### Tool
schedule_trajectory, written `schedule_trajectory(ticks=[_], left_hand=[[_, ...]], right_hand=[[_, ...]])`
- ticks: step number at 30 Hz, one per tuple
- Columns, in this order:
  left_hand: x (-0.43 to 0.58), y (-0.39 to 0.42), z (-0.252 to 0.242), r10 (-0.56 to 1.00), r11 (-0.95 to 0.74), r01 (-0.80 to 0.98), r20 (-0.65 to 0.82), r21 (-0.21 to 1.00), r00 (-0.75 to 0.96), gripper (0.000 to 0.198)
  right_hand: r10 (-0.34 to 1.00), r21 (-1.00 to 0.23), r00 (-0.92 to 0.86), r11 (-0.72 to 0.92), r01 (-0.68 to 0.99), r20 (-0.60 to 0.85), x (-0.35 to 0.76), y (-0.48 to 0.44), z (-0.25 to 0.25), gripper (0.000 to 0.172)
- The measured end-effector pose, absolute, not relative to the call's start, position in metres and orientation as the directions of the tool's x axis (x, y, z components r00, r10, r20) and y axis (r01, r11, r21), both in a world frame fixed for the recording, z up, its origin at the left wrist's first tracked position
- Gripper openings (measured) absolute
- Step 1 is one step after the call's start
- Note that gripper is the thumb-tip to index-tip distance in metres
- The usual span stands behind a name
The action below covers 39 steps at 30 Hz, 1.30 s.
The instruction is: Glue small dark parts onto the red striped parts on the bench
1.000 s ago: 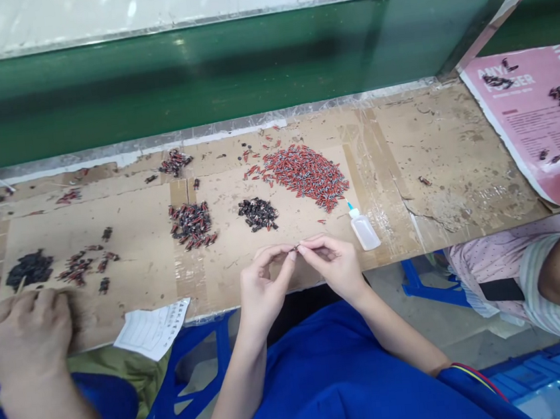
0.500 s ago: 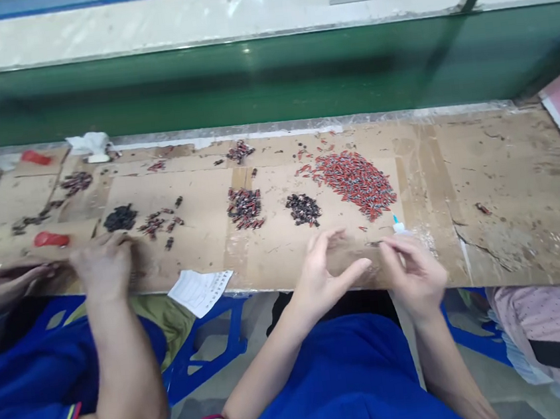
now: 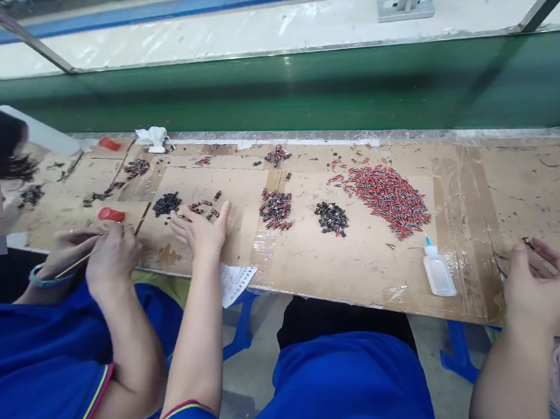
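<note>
My left hand (image 3: 201,234) reaches to the left with its fingers apart, over a loose group of small red and black parts (image 3: 209,210). A heap of small black pieces (image 3: 167,204) lies just beyond its fingertips. Far to the right, my right hand (image 3: 543,285) pinches a small dark red part (image 3: 529,242) between thumb and fingers, low over the cardboard. Between my hands lie a tight cluster of red-black parts (image 3: 276,210), a heap of black pieces (image 3: 332,219) and a large heap of red pieces (image 3: 389,199). A white squeeze bottle (image 3: 438,273) with a blue tip lies near the edge.
A co-worker's hands (image 3: 112,254) hold a thin stick at left, near a red cap-like object (image 3: 111,214). A paper slip (image 3: 236,282) hangs over the edge of the cardboard-covered table (image 3: 316,266). Behind runs a green panel (image 3: 268,97). White tissue (image 3: 153,137) lies at the back.
My hands have moved far apart, the left toward the co-worker's side, the right to the lone part on the right. The squeeze bottle, earlier mostly behind my right hand, is uncovered. The view has shifted.
</note>
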<state>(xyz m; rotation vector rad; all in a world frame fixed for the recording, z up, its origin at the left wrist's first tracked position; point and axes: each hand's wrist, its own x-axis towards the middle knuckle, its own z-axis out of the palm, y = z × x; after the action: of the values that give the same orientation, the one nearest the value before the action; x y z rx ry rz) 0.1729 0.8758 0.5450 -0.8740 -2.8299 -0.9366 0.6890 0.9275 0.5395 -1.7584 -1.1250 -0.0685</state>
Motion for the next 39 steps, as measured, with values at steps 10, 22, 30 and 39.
schedule_trajectory(ticks=[10,22,30,39], left_hand=[[0.142,0.903,0.539,0.682,0.587,0.692,0.204,0.42,-0.703,0.055],[0.168,0.906,0.56,0.687,0.593,0.733,0.266,0.333,-0.677,0.029],[0.219,0.914,0.596,0.592,0.408,0.553,0.25,0.727,-0.766,0.025],[0.467,0.922,0.62,0.859,-0.497,0.5,0.482,0.709,0.171,0.022]], right_hand=[[0.69,-0.734,0.588,-0.12,0.668,0.422,0.676,0.907,0.553,0.043],[0.682,-0.874,0.65,-0.034,0.484,0.333,0.649,0.893,0.569,0.034],[0.898,-0.996,0.431,0.079,0.039,0.088,0.571,0.854,0.599,0.017],[0.921,-0.443,-0.038,-0.222,-0.869,-0.388,0.539,0.891,0.609,0.029]])
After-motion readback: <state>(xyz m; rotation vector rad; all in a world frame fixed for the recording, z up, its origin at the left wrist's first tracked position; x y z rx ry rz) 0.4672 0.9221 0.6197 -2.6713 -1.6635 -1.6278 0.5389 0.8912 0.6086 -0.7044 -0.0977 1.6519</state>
